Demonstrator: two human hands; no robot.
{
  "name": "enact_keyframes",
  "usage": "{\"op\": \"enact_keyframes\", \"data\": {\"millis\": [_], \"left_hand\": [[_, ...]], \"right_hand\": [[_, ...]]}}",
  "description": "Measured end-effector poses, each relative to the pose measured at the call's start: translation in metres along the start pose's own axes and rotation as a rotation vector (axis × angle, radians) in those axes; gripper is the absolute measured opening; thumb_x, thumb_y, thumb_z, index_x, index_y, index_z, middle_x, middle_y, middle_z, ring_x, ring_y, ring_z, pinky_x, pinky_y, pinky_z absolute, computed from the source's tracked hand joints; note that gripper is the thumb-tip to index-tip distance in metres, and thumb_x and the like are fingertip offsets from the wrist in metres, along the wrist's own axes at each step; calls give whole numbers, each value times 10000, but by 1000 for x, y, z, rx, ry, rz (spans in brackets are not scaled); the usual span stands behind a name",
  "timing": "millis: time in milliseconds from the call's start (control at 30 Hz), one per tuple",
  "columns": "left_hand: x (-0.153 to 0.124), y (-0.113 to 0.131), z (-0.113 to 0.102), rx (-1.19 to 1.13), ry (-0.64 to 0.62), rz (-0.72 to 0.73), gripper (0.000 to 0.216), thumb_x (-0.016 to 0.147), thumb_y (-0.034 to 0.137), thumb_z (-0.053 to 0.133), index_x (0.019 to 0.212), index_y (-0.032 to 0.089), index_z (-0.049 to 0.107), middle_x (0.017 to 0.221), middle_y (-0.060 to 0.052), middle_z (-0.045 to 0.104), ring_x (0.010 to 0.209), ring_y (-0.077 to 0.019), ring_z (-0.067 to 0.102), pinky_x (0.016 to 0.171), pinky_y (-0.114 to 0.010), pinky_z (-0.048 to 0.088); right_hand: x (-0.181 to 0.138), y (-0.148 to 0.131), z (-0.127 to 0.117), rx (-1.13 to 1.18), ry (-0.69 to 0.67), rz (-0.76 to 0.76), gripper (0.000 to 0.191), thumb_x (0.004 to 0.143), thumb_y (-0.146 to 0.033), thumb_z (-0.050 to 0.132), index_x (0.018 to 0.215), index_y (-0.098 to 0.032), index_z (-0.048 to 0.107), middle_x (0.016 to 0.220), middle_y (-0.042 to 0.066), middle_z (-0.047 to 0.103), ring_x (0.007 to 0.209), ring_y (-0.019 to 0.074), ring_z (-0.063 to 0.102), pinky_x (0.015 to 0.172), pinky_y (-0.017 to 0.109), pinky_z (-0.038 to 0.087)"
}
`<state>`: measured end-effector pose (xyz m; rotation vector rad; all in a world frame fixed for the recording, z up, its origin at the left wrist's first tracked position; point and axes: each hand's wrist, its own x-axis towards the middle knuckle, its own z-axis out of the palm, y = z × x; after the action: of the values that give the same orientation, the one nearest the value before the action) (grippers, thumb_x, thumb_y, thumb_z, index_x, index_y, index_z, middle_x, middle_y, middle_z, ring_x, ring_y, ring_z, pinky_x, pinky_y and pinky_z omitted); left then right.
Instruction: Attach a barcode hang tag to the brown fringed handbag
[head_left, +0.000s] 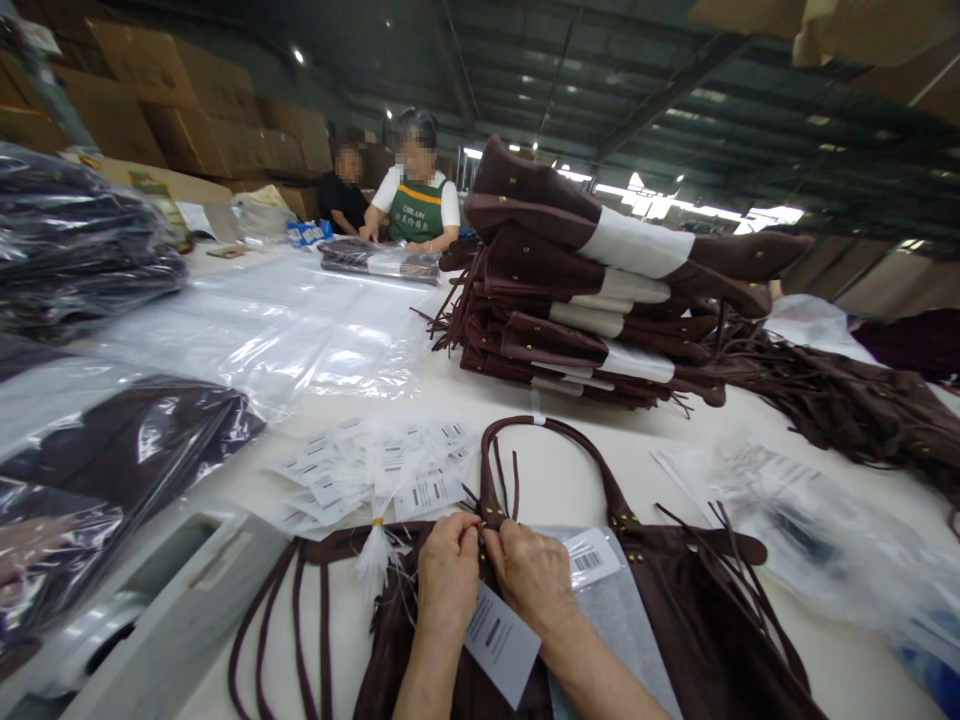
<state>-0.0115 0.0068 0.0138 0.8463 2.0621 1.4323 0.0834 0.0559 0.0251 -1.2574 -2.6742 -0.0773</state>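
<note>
A dark brown handbag [697, 610] lies in front of me, its looped handle [592, 450] pointing away. My left hand [448, 572] and my right hand [531, 575] meet at the left base of that handle. Both are closed, fingertips pinched close together; what is between them is too small and hidden to make out. A white barcode tag [501, 640] hangs just below the fingers, between my wrists. Beside my right hand, a grey sheet with a white barcode label [589, 558] rests on the bag. Left of my left hand lies a tied bunch of white strings [375, 555].
Loose barcode tags [397, 465] spread beyond the bag. Folded brown bags with white bands [600, 300] are stacked behind. Clear plastic bags [300, 320] cover the left side, near a grey dispenser-like box [172, 610]. Across the table works a person in a green apron [416, 210].
</note>
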Motion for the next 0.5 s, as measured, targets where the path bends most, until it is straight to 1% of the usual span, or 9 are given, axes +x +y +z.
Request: {"op": "enact_keyframes", "data": {"millis": [100,200,367,500], "left_hand": [[0,-3,2,-16,-13,-11,191,704,213,435,754,178,616,597,-6,600,526,-149,540,511,-259,409],[0,-5,2,-31,-22,-15,173,705,218,435,739,181,601,546,14,568,477,-138,512,483,-250,390],[-1,-5,1,-52,-45,-13,171,693,200,428,729,185,595,521,28,545,455,-126,491,476,-240,380],[0,-6,0,-61,-63,-11,195,688,179,416,751,184,600,543,26,557,467,-121,495,485,-235,385]], "right_hand": [[-2,2,2,8,8,-18,271,880,-306,399,714,-187,577,634,44,663,571,207,632,491,279,256],[-4,5,4,28,10,-50,284,885,-310,381,712,-189,570,629,34,658,565,185,621,498,276,245],[-7,9,3,69,13,-80,249,872,-274,388,698,-198,549,618,6,636,577,156,608,525,272,256],[-9,9,1,83,12,-82,249,874,-285,385,700,-205,542,621,-1,630,592,156,609,539,272,267]]}}
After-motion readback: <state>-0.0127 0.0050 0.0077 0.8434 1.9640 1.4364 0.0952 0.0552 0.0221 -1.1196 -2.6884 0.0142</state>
